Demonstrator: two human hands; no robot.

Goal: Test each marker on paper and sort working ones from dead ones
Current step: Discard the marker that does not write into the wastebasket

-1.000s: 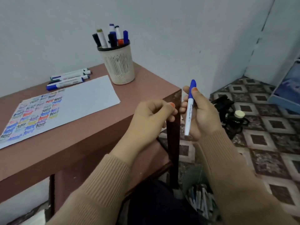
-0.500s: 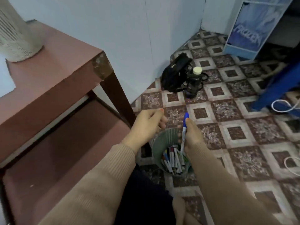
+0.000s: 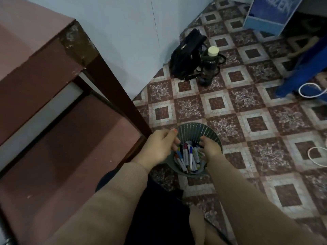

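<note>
Hands work over the green basket (image 3: 194, 125) on the floor, beside the desk (image 3: 35, 41) leg. Your left hand (image 3: 159, 147) sits at the rim's 9 o'clock, grip loosely curled and apparently empty. Your right hand (image 3: 210, 149) dips in at 3 o'clock; whether its grip pinches a marker cannot be told. Release low over the markers (image 3: 190, 157) so nothing bounces out. Reserve this basket for one class only. At 12 o'clock, well apart, stand a black bag (image 3: 187, 53) and bottle (image 3: 209, 68).

Left hand (image 3: 159, 146), right hand (image 3: 210, 148) above basket (image 3: 194, 129) of markers (image 3: 187, 156).
</note>
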